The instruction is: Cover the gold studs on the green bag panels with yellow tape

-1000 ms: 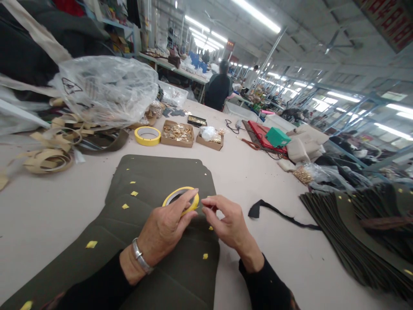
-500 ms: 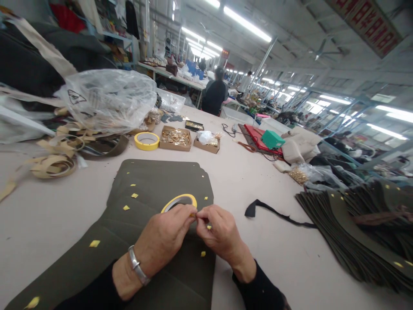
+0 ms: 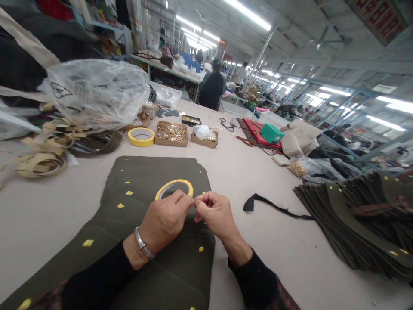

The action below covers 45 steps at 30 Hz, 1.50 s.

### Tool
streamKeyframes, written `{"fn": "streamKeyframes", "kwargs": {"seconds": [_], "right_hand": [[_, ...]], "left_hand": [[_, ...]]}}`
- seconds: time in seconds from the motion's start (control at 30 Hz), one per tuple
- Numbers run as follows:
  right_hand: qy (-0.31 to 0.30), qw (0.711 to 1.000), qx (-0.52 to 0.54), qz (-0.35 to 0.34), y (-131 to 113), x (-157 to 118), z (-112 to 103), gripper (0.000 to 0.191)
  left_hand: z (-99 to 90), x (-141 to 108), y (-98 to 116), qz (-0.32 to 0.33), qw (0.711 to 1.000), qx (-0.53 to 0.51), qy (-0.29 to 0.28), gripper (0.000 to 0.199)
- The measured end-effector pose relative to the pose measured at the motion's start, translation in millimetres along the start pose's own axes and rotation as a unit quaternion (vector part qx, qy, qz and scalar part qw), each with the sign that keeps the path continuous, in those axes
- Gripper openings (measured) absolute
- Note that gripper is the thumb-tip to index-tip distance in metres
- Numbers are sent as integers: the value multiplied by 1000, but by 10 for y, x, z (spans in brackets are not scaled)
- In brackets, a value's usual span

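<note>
My left hand (image 3: 169,217), with a silver bracelet at the wrist, is closed on a roll of yellow tape (image 3: 174,184) at its near side. Close against it, my right hand (image 3: 216,213) is pinched at the fingertips; what lies between those fingers is too small to make out. Both hands are over a dark olive panel (image 3: 155,170) spread on the table. Small yellow tape pieces (image 3: 87,243) are stuck on the panel in several spots.
Another yellow tape roll (image 3: 141,137) stands beside a box of gold metal parts (image 3: 171,133) and a smaller box (image 3: 204,137). A black strip (image 3: 277,207) lies at right, near stacked olive panels (image 3: 355,215). Left are a plastic bag (image 3: 100,92) and coiled strips (image 3: 41,165). A person (image 3: 212,88) sits beyond.
My view has shifted slightly. Both hands have risen a little in the picture, still together at the fingertips, and the tape roll has moved with my left hand.
</note>
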State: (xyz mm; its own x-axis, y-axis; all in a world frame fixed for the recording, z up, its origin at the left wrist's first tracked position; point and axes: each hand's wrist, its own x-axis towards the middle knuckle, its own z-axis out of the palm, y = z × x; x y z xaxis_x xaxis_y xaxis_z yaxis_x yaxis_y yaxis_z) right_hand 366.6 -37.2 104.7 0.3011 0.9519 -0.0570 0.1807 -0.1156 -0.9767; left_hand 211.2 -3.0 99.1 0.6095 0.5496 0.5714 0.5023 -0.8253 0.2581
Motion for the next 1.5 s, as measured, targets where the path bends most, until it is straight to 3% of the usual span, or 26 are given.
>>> {"fn": "streamKeyframes", "kwargs": {"seconds": [0.17,0.27,0.4,0.53,0.67,0.8,0.93,1.03,1.27,1.43,1.5], "right_hand": [[42,996,34,65,222,335,-210,12],[5,997,18,77,306,425,-317,15],[-25,996,-2,87,370,443,-321,13],[-38,996,-28,76,409,466,-293,8],[-42,995,-2,93,364,461,-359,14],[-130,984,-12,118,255,318,-499,19],[-198,966,-114,125,242,116,-534,12],[-191,955,-206,93,265,28,-482,10],[-184,910,-367,-63,171,-19,-367,16],[-170,897,-403,-59,177,-14,-330,9],[-156,906,-393,-30,190,-7,-365,24]], "left_hand": [[22,51,-9,-1,1000,-20,-17,19],[106,81,-95,-21,995,38,-90,15],[242,79,-167,5,979,86,-184,13],[280,69,-169,13,979,66,-192,14],[211,16,-169,-6,982,-17,-187,18],[132,-87,-154,-9,983,-80,-165,19],[130,-149,-134,-7,982,-86,-166,18],[157,-160,-125,-14,981,-65,-180,18],[186,-178,-115,-7,978,-15,-206,16],[170,-176,-123,-7,974,-14,-225,15],[165,-178,-125,-8,974,-9,-226,15]]}}
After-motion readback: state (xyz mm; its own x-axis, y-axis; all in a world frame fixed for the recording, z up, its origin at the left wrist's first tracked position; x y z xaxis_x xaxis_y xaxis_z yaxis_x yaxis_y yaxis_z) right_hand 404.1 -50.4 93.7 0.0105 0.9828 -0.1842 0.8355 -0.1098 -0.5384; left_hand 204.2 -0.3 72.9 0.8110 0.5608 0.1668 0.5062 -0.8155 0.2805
